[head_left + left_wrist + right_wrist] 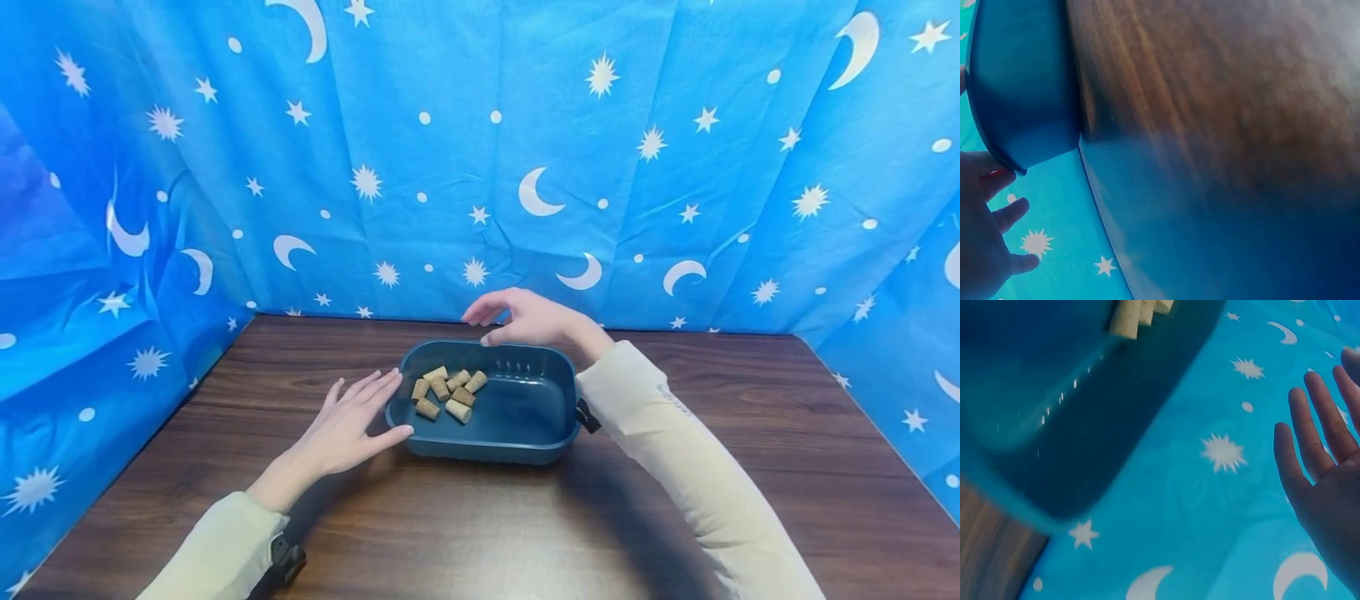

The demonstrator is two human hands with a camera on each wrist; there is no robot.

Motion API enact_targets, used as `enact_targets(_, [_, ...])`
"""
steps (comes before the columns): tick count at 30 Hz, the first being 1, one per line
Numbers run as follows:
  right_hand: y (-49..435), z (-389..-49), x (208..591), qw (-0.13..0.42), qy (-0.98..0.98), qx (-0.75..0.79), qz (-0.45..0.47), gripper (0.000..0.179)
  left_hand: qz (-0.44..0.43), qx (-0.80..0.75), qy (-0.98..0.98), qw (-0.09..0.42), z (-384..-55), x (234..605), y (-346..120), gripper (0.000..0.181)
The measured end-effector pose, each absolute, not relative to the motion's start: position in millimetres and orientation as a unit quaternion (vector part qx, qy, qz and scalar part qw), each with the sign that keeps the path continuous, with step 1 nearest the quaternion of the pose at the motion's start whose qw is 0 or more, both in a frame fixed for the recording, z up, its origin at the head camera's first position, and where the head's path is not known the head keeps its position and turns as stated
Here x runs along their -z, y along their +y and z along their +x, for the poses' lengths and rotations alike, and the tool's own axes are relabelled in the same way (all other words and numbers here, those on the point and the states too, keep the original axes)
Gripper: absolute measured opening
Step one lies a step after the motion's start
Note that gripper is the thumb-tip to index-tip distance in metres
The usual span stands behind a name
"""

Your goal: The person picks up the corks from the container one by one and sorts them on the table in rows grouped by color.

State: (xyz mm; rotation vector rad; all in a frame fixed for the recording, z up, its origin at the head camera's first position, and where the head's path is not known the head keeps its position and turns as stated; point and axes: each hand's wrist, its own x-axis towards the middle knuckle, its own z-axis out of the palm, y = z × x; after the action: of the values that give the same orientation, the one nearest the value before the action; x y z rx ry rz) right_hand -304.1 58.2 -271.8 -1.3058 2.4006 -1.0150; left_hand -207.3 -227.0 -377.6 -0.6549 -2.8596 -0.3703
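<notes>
Several short corks (459, 410) lie in the left half of a dark teal rectangular basin (487, 453). My left hand (347, 429) is at the basin's left end, its fingers extended and fingertips right at the rim. In the left wrist view that hand's fingers (1013, 215) show beside the basin's outer wall (1025, 81). My right hand (536, 318) hovers over the far rim, fingers loosely bent and holding nothing. In the right wrist view the same hand (1329, 469) has its fingers spread apart, with corks (1125, 320) in the basin beyond.
The basin stands on a dark wood-grain table (480, 517). Blue cloth (465, 150) with white stars and moons hangs behind the table and along both sides. Small black devices are strapped at the left wrist (287, 560) and right wrist (588, 417).
</notes>
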Motion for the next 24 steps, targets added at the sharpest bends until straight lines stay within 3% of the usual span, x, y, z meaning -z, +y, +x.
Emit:
enact_targets(14, [20.4,-310.0,310.1,0.193,0.834,0.325,-0.402,0.033,-0.218,0.123,-0.964,0.085,-206.8,377.2,-226.2,0.079])
enact_targets(24, [12.0,-313.4,315.9,0.242,0.863,0.281,-0.343,0.034,-0.221,0.121,-0.963,0.096,-207.8,379.1,-226.7,0.078])
